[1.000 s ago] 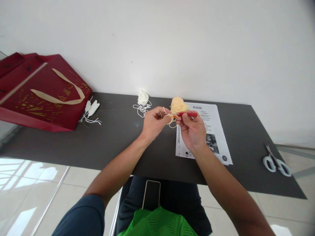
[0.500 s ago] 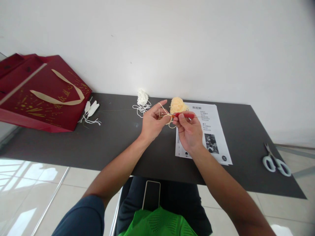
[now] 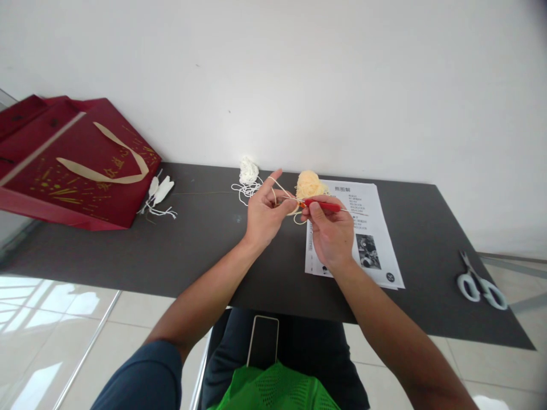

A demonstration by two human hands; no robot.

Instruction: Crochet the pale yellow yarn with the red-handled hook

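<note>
Both hands are up over the dark table (image 3: 128, 250), close together, almost touching. My right hand (image 3: 330, 234) is pinched shut on a red crochet hook (image 3: 321, 205), held roughly level with its tip pointing toward my left hand (image 3: 265, 213). My left hand has its first finger raised and the rest curled, with a strand of pale yellow yarn (image 3: 278, 187) looped over the fingers and running to the hook's tip. One yellow yarn ball (image 3: 310, 184) sits on the table just behind my hands, partly hidden by them. One small white yarn bundle (image 3: 248, 171) lies left of it, loose loops trailing forward. One printed sheet (image 3: 376, 239) lies under and beside my right hand, its left edge covered by the wrist. One red gift bag (image 3: 77, 165) lies flat at the far left, with a few small white pieces (image 3: 159, 191) beside it; count unclear. One pair of scissors (image 3: 481, 287), white-handled, lies well apart at the right edge. One phone (image 3: 263, 340) rests on my lap below the table edge.
</note>
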